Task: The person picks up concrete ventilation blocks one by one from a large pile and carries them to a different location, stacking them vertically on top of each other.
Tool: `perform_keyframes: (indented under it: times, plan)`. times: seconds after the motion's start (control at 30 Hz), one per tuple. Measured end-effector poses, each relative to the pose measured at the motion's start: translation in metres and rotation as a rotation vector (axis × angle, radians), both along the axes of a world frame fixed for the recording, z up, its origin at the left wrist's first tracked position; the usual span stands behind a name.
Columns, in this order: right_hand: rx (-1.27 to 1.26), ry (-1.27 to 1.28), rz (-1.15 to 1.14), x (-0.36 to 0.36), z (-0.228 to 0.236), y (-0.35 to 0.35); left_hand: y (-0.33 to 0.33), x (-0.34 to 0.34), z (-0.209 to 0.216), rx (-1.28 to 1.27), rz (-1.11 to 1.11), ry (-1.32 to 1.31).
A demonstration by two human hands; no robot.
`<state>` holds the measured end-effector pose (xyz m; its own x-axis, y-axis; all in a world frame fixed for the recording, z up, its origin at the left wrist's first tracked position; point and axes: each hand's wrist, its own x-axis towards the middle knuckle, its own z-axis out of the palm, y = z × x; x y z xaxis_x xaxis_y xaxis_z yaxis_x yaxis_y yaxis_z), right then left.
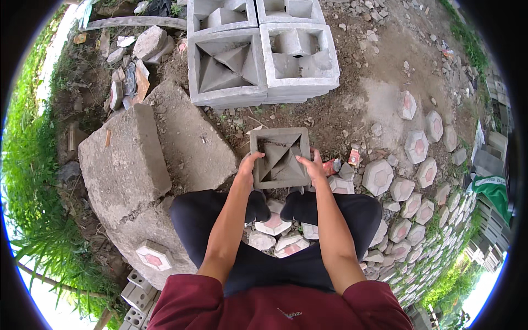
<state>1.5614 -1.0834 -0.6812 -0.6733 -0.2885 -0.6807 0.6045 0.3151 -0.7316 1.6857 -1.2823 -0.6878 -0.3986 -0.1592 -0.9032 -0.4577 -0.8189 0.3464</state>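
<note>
A: Where's the square concrete vent block [280, 158] now?

B: Lifted in front of the person's knees, just short of the stack of matching blocks [263, 55], over bare dirt. The left hand [247, 166] grips its left edge, the right hand [313, 165] its right edge, fingers of both curled over the rim and closed on it.

A: So which step is this?

B: Carrying, I'd judge: the block looks held off the ground. Any move from here calls for a level, two-handed hold, since the broken slabs [154, 148] lie just left of the stack.
</note>
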Motion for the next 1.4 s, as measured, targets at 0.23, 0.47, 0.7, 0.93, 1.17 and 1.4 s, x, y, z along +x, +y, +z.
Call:
perform_keyframes:
  times: [0.23, 0.47, 0.7, 0.93, 1.17, 1.4]
  plan:
    - [-0.046, 0.075, -0.007, -0.039, -0.155, -0.025, -0.034, -0.043, -0.117, -0.125, -0.138, 0.030]
    - [-0.031, 0.058, 0.108, -0.063, -0.168, -0.043, -0.053, -0.055, -0.156, -0.062, -0.146, 0.074]
    - [-0.030, 0.122, 0.005, -0.068, -0.186, -0.030, -0.044, -0.088, -0.142, -0.331, -0.328, -0.022]
    - [0.070, 0.108, 0.212, -0.051, -0.187, -0.063, -0.052, -0.068, -0.178, -0.654, -0.166, -0.142]
    - [0.087, 0.138, 0.276, -0.051, -0.177, -0.070, -0.043, -0.070, -0.170, -0.829, -0.101, -0.257]
    - [0.269, 0.231, 0.431, -0.039, -0.169, -0.090, -0.066, -0.045, -0.151, -0.741, -0.030, -0.161]
